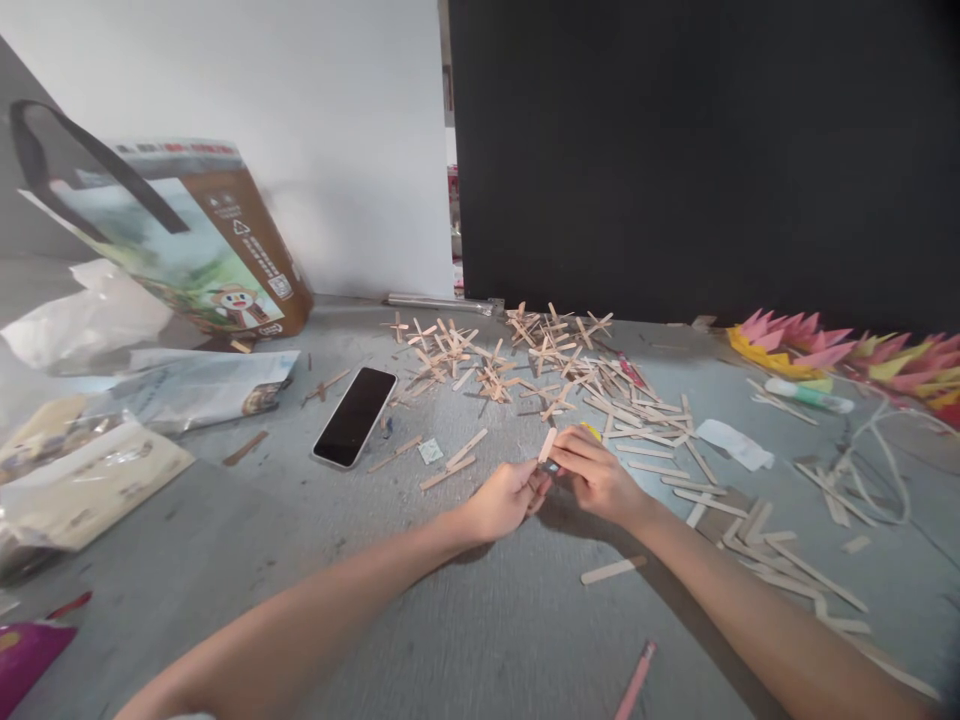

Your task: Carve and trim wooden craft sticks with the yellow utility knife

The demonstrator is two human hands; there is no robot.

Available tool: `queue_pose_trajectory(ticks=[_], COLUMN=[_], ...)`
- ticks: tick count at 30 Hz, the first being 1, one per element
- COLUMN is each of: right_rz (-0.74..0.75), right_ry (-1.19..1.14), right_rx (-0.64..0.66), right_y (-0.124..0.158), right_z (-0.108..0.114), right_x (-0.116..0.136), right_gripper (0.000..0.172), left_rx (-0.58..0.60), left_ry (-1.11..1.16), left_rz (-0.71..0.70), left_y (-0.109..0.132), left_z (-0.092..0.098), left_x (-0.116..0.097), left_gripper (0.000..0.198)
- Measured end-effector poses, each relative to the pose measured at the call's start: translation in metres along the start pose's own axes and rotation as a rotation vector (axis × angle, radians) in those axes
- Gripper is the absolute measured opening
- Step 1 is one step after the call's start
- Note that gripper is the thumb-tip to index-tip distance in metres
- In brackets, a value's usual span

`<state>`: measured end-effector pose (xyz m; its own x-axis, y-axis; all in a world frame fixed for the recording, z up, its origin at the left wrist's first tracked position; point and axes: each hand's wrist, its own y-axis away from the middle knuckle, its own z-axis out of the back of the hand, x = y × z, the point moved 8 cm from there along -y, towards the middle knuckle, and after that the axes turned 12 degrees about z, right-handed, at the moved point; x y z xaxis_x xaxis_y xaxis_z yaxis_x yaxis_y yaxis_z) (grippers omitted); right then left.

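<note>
My left hand [504, 500] is closed in a pinch on a wooden craft stick [548, 443], whose pale end points up between my hands. My right hand [600, 478] meets it there, fingers closed. Between the fingertips shows a small dark object [552, 466], too covered to name. Part of a yellow thing [592, 431] shows behind my right hand; I cannot tell whether that hand holds it. A loose craft stick [613, 570] lies on the grey table [450, 620] below my hands, and two more sticks [457, 458] lie left of them.
Sticks joined into star shapes [495, 375] pile up behind my hands. Many loose sticks [780, 560] spread to the right, near a glue tube [810, 396] and pink-yellow paper crafts [795, 345]. Leftward are a phone [355, 417], plastic packets [195, 385] and a bag [225, 240]. A pink pencil [636, 682] lies in front.
</note>
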<state>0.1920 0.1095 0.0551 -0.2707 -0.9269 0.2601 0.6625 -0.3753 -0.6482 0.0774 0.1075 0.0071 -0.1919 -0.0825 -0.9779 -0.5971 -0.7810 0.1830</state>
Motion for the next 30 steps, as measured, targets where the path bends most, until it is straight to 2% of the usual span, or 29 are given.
queue_pose_trajectory(ticks=[6,15,22,30], right_rz=[-0.042,-0.007,-0.052,-0.055], right_ry=[-0.019,0.048,0.000,0.000], right_rx=[-0.019,-0.036,-0.057,-0.058], right_y=[0.006,-0.003,0.002,-0.001], right_z=[-0.001,-0.001,-0.001,-0.005], right_x=[-0.007,0.003,-0.004,0.001], right_gripper=[0.038,0.035,0.036,0.035], left_rx=[0.013,-0.008,-0.010,-0.044], left_ry=[-0.006,-0.042,0.051,-0.044], left_rz=[0.000,-0.018,-0.044,-0.028], left_y=[0.000,-0.002,-0.005,-0.002], left_z=[-0.001,0.000,0.002,0.003], left_x=[0.004,0.004,0.006,0.004], left_gripper=[0.035,0.029,0.030,0.028])
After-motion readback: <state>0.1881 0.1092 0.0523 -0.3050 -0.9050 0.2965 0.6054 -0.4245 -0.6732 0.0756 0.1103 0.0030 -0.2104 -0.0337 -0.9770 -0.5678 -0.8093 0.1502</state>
